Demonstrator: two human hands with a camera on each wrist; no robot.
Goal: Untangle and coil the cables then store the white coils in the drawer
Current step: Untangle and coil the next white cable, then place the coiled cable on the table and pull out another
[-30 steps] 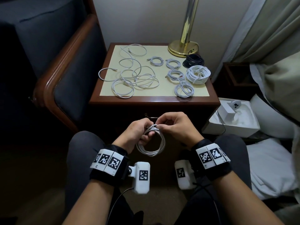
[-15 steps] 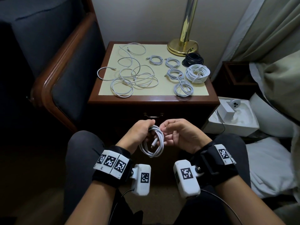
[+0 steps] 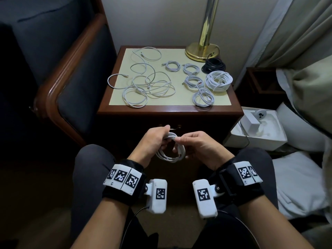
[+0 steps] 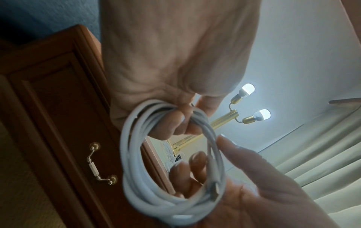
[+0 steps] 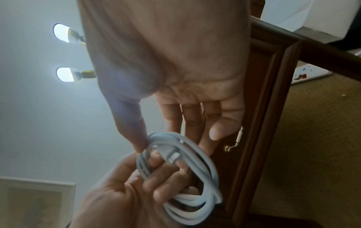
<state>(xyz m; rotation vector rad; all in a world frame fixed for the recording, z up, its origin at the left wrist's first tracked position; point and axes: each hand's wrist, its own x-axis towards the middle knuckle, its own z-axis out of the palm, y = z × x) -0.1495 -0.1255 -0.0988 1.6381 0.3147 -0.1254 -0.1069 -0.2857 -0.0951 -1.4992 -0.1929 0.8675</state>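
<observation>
A white cable coil (image 3: pixel 168 158) hangs between my knees in front of the nightstand. My left hand (image 3: pixel 162 141) grips its top, fingers curled through the loops (image 4: pixel 132 154). My right hand (image 3: pixel 181 140) pinches the same top part, thumb on the strands (image 5: pixel 205 162) and fingers behind the loop. A plug end (image 5: pixel 171 155) lies across the coil near my left fingers. The drawer is shut, its brass handle (image 3: pixel 173 128) just beyond my hands. On the nightstand top (image 3: pixel 179 103) lie tangled white cables (image 3: pixel 143 87) at the left and several white coils (image 3: pixel 195 81) at the right.
A black coil (image 3: pixel 213 66) lies by the brass lamp base (image 3: pixel 202 50) at the back right. A dark armchair (image 3: pixel 71 78) stands close on the left. A white box (image 3: pixel 256 130) and bedding sit on the right.
My right hand, which half a second ago lay palm up beside the coil, has turned over and closed thumb and finger on the coil's top. The left hand keeps its grip.
</observation>
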